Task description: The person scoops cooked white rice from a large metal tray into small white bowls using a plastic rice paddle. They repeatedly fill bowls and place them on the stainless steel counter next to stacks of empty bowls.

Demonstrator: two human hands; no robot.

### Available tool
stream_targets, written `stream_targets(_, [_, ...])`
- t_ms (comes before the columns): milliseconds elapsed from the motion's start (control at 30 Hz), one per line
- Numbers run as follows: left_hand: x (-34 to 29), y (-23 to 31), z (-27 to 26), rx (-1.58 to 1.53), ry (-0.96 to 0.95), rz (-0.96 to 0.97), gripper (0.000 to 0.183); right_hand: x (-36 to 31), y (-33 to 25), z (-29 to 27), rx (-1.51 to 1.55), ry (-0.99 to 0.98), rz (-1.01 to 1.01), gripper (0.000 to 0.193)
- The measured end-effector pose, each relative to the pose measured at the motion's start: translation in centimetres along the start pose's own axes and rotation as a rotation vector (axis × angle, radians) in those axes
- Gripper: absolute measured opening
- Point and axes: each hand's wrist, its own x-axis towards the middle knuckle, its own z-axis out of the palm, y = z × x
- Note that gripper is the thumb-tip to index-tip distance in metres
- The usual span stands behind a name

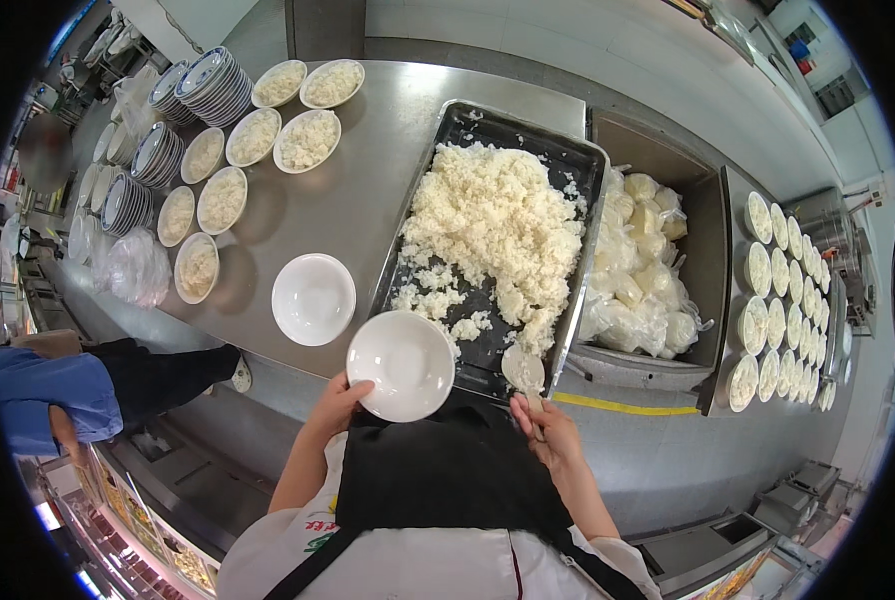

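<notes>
My left hand [338, 402] is closed on the rim of a white bowl [402, 366] with nothing in it, tilted over the near left corner of a black tray [480, 362]. A heap of cooked white rice [498, 215] covers much of that tray, with looser clumps toward its near side. My right hand [551, 430] grips the handle of a pale rice paddle [524, 368]. The paddle's flat head lies at the near end of the rice. A second bare white bowl [314, 299] stands on the steel table, just left of the one I hold.
Several bowls of rice [309, 140] stand at the far left, beside stacks of blue-rimmed plates [213, 88]. Right of the tray, a recessed bin [653, 265] holds plastic bags of pale food. More filled bowls [753, 325] line the far right. Another person [68, 395] stands at left.
</notes>
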Motion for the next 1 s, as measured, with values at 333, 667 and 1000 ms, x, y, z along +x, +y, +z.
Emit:
stream_targets(333, [0.0,1.2,1.6,0.087,-0.037,-0.104,0.048,13.5,-2.8,2.9,-0.258,-0.162,-0.406,0.058])
stream_targets(667, [0.7,2.3,4.2,-0.13,0.1,0.032,0.049,14.8,-4.2,4.7,-0.276,-0.344,-0.466,0.056])
stream_targets(1000, [5.7,3.8,7.4,0.086,0.128,0.423,0.067,9.3,-4.8,6.1,-0.548,-0.409,-0.644,0.054])
